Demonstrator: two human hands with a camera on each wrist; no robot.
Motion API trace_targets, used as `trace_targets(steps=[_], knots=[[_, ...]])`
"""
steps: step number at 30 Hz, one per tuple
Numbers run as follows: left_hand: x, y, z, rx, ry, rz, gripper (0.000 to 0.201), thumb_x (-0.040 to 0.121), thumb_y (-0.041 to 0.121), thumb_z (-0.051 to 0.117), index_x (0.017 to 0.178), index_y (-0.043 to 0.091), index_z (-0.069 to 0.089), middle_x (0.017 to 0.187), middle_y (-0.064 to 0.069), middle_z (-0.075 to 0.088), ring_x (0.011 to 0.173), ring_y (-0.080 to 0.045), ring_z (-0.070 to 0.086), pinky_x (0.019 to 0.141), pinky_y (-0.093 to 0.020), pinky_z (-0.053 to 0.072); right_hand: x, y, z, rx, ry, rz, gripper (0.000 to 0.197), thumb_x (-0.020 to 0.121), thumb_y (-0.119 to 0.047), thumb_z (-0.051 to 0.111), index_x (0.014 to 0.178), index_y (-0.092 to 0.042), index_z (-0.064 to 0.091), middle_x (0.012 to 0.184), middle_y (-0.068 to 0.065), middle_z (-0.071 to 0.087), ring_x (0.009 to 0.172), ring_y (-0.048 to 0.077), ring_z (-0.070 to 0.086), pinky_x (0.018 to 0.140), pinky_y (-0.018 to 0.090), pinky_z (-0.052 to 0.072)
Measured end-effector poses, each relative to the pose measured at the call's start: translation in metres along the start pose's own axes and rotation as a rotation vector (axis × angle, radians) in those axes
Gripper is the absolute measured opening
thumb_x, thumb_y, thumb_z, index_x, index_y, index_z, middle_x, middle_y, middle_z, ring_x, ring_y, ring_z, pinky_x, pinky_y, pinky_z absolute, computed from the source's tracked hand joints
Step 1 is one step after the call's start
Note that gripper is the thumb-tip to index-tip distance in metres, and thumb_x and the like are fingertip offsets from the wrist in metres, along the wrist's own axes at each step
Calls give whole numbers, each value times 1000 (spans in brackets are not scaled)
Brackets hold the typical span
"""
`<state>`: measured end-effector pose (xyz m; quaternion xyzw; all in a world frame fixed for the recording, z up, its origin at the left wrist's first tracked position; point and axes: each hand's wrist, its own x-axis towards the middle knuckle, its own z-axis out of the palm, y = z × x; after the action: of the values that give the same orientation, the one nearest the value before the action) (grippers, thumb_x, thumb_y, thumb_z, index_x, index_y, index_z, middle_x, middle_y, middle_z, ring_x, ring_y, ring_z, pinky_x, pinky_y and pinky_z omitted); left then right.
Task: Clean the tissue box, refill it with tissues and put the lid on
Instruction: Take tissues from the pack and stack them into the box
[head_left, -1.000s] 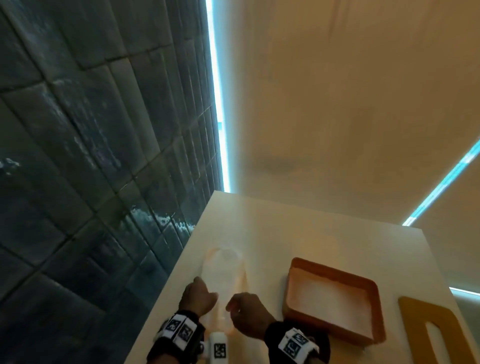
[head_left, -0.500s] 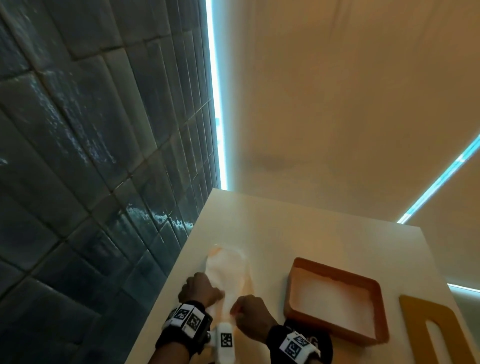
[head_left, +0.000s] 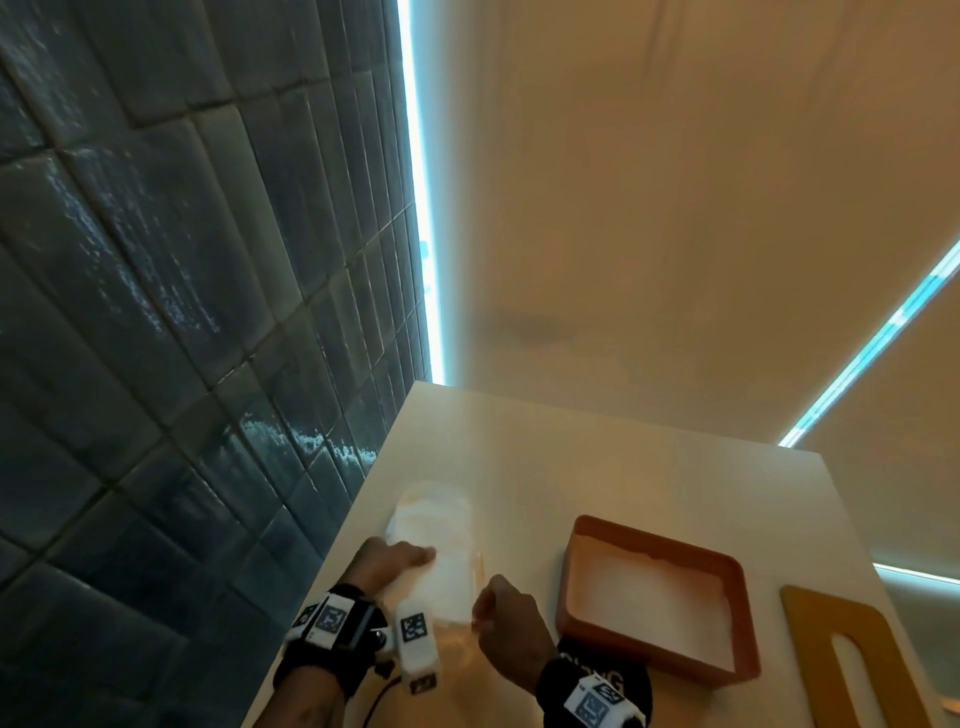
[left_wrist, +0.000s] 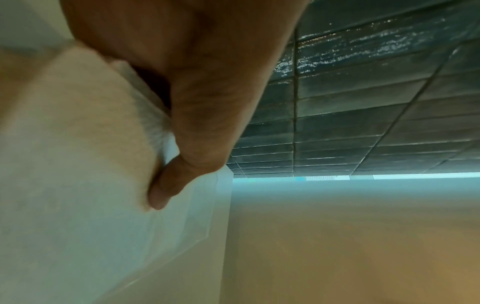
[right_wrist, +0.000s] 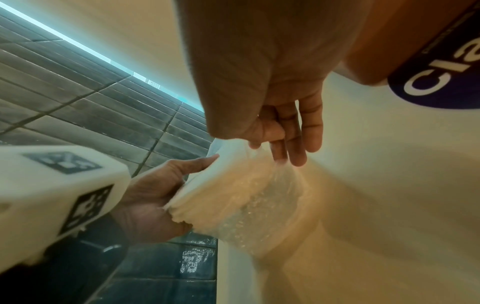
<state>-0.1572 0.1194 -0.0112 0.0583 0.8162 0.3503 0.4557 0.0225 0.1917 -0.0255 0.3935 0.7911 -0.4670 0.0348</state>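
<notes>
A: Where's the tissue pack?

B: Your left hand (head_left: 387, 564) clamps the clear-wrapped white tissue pack (head_left: 441, 551); long axis points to twelve o'clock.

A: And my right?

B: Your right hand (head_left: 506, 618) pinches its wrapper. The orange rectangular tissue box (head_left: 737, 613) lies at three o'clock, nearer your right.

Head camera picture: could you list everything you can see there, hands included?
White tissue pack in clear plastic wrap: one, white, on the table by the tiled wall.
Orange rectangular tissue box: one, orange, open, right of the pack.
Mustard lid with a slot: one, flat, far right.
White table: one.
Dark tiled wall: left.
Left hand: holds the pack.
Right hand: pinches the plastic wrap.
</notes>
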Motion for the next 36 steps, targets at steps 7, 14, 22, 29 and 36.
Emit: trace_targets(steps=[7,14,22,29,36], knots=[[8,0,-9,-252,-124,-53,75,58,49,86,112,2,66,99,-20,74,79,-34,72,72,-37,59,-2,-4,-4,411,-20,155,21,88,-5,41,107,-9,49,93,15,71,65,20,63,53,30,48],[-23,-9,1,-395,-282,-63,45,78,35,76,107,1,70,96,-23,75,80,-33,74,65,-32,57,3,-26,-15,1032,-251,339,87,75,-83,43,111,-7,67,100,19,74,88,35,71,76,39,58],[-37,-3,17,-465,-236,14,47,79,29,75,114,0,66,100,-26,74,80,-37,73,61,-36,59,0,-36,-11,969,-149,243,46,73,-8,74,116,0,60,106,22,71,94,38,71,77,55,58],[-44,5,3,-668,-324,44,44,82,36,70,114,6,65,107,-27,72,95,-45,70,86,-54,55,-26,-15,-51,885,-336,133,56,71,-12,81,122,-4,58,115,19,69,102,38,68,89,56,53],[-53,27,13,-584,-392,285,64,64,8,79,125,6,58,117,-26,67,107,-47,63,95,-56,51,-55,31,-115,1038,-94,78,49,75,-7,75,120,1,59,110,22,71,99,39,69,81,46,57]])
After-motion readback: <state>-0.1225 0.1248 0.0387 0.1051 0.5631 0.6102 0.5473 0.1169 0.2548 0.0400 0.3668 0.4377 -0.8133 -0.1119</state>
